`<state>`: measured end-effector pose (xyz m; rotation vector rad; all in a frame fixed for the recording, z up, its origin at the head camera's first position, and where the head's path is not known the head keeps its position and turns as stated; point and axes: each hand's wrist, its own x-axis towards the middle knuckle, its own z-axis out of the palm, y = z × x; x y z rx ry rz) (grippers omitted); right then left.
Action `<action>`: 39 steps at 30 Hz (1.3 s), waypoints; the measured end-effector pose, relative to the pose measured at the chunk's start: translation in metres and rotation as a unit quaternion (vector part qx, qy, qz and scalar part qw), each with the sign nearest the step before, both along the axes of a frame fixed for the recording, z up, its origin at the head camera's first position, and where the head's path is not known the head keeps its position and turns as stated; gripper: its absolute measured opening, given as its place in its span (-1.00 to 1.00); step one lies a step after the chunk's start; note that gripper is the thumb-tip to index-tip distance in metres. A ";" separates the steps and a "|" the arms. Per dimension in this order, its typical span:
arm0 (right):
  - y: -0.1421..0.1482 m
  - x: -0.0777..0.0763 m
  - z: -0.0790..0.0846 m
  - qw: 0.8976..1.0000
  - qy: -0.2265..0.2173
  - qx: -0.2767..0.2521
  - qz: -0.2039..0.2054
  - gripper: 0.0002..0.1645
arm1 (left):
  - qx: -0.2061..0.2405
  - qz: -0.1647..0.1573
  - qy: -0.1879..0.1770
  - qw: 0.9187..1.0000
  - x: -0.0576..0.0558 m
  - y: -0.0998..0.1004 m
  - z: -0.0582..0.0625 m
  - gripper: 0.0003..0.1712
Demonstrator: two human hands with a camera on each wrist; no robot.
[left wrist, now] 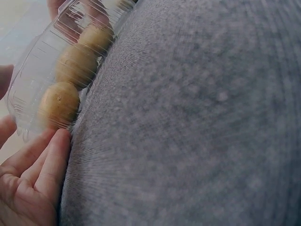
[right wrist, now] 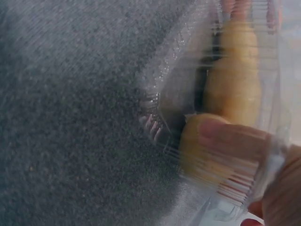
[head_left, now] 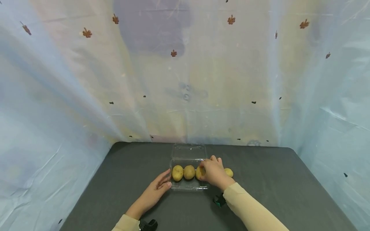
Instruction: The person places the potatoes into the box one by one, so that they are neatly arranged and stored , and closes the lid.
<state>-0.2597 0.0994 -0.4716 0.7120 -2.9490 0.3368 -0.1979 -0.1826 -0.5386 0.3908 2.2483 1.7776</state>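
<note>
A clear plastic box stands on the table with its lid folded back toward the far side. Inside, a potato sits at the left and another potato in the middle. My right hand reaches into the right end, thumb and fingers round a third potato, which lines up with the other two. At the box's left end, my left hand touches the wall with its extended fingers. One more potato lies outside, partly hidden behind my right hand.
The dark grey table has rounded far corners. A pale plastic curtain with leaf prints hangs behind and along both sides. Black straps with small devices circle both wrists.
</note>
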 end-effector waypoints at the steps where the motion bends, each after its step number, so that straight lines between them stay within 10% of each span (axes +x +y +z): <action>1: 0.000 0.000 0.000 1.000 0.001 -0.002 -0.001 -0.49 | -0.001 0.002 -0.001 1.000 0.000 0.000 0.000 -0.28; 11: 0.000 0.003 0.002 1.000 -0.002 -0.013 -0.011 -0.48 | -0.008 0.001 -0.001 1.000 -0.001 0.000 -0.004 -0.28; 22: 0.035 0.011 0.017 0.971 -0.091 -0.221 -0.035 -0.34 | -0.008 0.000 0.006 1.000 -0.003 -0.001 -0.006 -0.30; 39: 0.104 0.031 0.014 0.952 -0.152 -0.255 -0.077 -0.28 | -0.004 0.002 -0.001 1.000 -0.002 -0.001 -0.005 -0.30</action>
